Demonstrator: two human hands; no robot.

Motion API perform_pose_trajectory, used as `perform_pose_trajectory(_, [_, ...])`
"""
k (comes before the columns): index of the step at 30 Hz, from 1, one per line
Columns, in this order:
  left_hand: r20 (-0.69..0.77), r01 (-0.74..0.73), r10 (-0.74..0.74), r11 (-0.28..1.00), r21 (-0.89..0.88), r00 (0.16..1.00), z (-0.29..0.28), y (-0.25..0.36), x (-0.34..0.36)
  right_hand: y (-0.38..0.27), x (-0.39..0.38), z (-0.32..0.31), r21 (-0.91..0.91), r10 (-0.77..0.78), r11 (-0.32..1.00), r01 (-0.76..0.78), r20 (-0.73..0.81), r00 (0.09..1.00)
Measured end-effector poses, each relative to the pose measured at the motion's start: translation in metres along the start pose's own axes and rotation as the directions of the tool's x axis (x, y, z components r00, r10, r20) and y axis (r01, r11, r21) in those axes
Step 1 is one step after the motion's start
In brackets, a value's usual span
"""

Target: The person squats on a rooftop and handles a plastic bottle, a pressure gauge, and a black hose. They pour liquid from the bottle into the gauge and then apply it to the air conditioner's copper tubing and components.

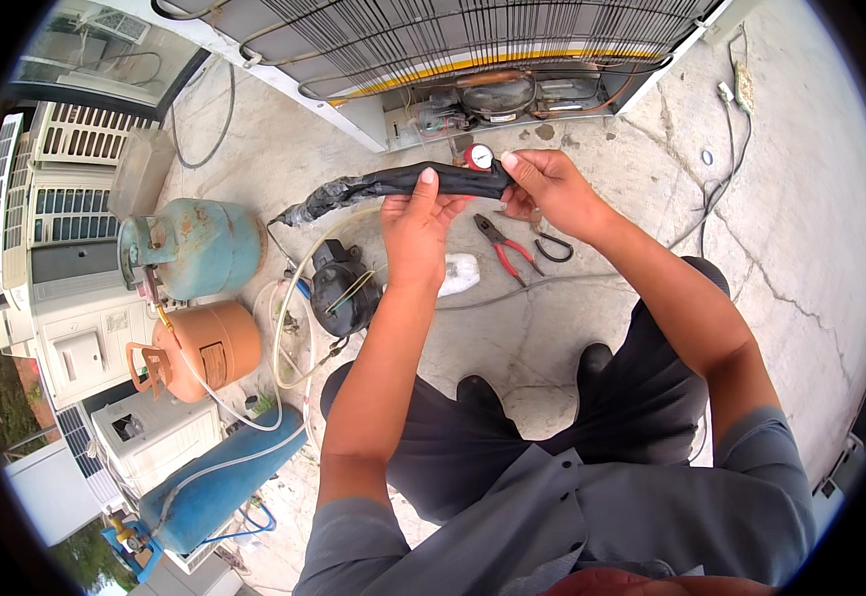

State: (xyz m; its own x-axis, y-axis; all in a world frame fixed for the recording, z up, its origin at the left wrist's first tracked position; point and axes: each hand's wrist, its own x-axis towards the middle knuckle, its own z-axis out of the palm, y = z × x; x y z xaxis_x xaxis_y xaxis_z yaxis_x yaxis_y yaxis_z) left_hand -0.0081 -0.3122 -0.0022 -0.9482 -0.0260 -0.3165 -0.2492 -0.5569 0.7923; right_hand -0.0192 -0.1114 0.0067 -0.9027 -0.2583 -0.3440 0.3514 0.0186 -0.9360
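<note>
A long black wrapped bundle (383,182) is held level in front of me, above the concrete floor. Its left part is crinkled like plastic or tape and tapers to a thin tip. My left hand (415,223) grips its middle from below, thumb on top. At the right end, my right hand (549,189) pinches the bundle between thumb and fingers. Just beyond it shows a red-rimmed dial gauge (478,157); what the gauge rests on is hidden. Red-handled pliers (503,245) lie on the floor below my hands, beside a curved black piece (556,248).
A refrigerator's back (473,50) with its compressor (498,96) stands ahead. To the left are a loose black compressor (342,298), a teal gas cylinder (205,248), an orange cylinder (219,348) and a blue cylinder (224,477) with hoses. A cable (726,199) trails at right.
</note>
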Motion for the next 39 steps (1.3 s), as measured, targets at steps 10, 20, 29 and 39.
perform_pose_trajectory(10, [0.071, 0.035, -0.028, 0.994, -0.101, 0.997, -0.007, -0.008, 0.007, 0.005, 0.003, -0.006, 0.058, -0.045, 0.997, 0.044, 0.030, 0.999])
perform_pose_trajectory(20, [0.147, 0.016, -0.001, 0.995, -0.098, 0.989, -0.008, -0.006, 0.008, 0.006, 0.006, -0.007, 0.106, -0.092, 0.991, 0.088, 0.042, 0.995])
perform_pose_trajectory(29, [0.006, -0.003, 0.002, 0.999, 0.049, 1.000, -0.016, -0.008, 0.012, 0.003, 0.006, -0.003, 0.000, -0.019, 1.000, 0.019, 0.016, 1.000])
perform_pose_trajectory(39, [0.199, 0.055, -0.189, 0.843, 0.534, 0.961, 0.002, -0.027, -0.007, -0.001, 0.006, 0.012, -0.075, -0.171, 0.982, 0.171, 0.012, 0.985])
